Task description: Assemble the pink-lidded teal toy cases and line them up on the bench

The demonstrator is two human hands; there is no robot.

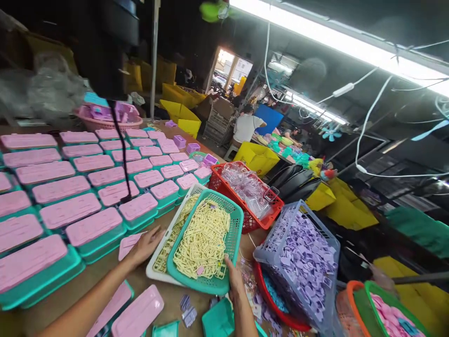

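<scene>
My left hand lies on the brown table with fingers spread, resting on a loose pink lid beside the white tray. My right hand grips the near right rim of a teal basket filled with cream-yellow plastic pieces. That basket sits on top of the white tray, which holds more of the same pieces. Rows of teal boxes with pink lids cover the table to the left.
A red basket of clear plastic parts stands behind. A lilac basket of purple pieces sits tilted at right over a red tub. Loose pink lids and a teal box lie near me. A person in white works far back.
</scene>
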